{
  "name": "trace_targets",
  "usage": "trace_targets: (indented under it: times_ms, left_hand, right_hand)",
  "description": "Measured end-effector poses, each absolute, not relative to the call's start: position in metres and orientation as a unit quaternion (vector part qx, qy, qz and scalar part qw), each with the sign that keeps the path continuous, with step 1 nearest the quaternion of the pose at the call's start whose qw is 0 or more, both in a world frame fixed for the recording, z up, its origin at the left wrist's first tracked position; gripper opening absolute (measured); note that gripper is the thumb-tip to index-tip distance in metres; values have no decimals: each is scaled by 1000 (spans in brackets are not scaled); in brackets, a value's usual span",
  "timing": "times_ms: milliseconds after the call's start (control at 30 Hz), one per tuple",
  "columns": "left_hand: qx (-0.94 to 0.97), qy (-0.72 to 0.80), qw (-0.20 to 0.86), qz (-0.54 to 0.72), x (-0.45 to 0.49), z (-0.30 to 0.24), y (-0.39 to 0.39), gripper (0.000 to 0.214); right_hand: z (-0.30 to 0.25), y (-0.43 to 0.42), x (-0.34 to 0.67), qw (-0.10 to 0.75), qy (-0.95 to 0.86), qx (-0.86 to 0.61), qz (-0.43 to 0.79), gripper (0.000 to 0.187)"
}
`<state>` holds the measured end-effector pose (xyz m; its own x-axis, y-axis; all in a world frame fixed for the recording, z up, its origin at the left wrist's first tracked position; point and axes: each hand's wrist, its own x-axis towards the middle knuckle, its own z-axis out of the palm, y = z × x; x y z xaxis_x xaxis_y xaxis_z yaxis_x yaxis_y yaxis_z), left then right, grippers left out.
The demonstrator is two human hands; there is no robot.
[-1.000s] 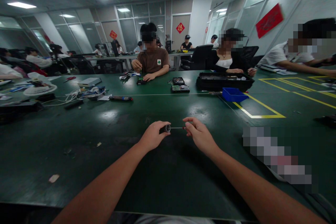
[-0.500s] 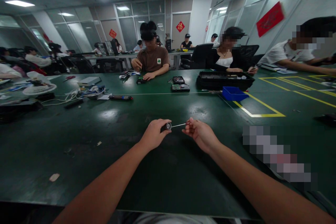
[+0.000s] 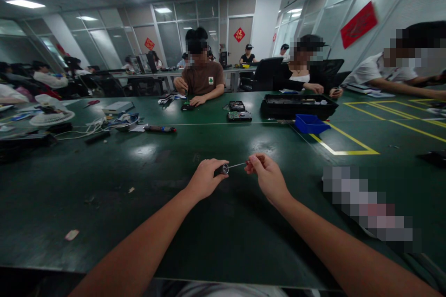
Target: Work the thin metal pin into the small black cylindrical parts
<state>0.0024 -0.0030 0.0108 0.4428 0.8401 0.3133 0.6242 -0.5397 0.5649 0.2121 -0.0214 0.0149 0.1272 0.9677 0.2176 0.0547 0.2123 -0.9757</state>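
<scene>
My left hand (image 3: pixel 205 177) is closed around a small dark cylindrical handle (image 3: pixel 224 168) with a silvery end, held just above the green table (image 3: pixel 146 204). A thin metal shaft (image 3: pixel 237 165) runs from that end to my right hand (image 3: pixel 266 176), whose fingertips pinch its far tip. Both hands hover close together at the table's middle, a little above its surface.
Across the table people sit working. A black tray (image 3: pixel 298 106), a blue bin (image 3: pixel 309 124), small circuit devices (image 3: pixel 239 112), a pen-like tool (image 3: pixel 160 129), cables (image 3: pixel 104 125) and a white fan (image 3: pixel 52 117) lie on the far side. Yellow tape lines (image 3: pixel 343 141) mark the right. Paper scraps (image 3: pixel 71 235) lie near left.
My right hand has lifted slightly and tilted the shaft's far tip upward; the left hand has hardly moved. The person behind the black tray has shifted a hand.
</scene>
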Motion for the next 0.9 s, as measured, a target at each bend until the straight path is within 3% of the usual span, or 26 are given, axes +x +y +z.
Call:
trace_targets:
  times_ms: [533,900]
  left_hand:
    - [841,448,157,261,0,3,1,41]
    - [839,448,170,256,-1,5,0,41]
  right_hand:
    - [29,-35,213,461,-702,-516,169,15]
    - [28,-36,214,487,-676,-512,208,18]
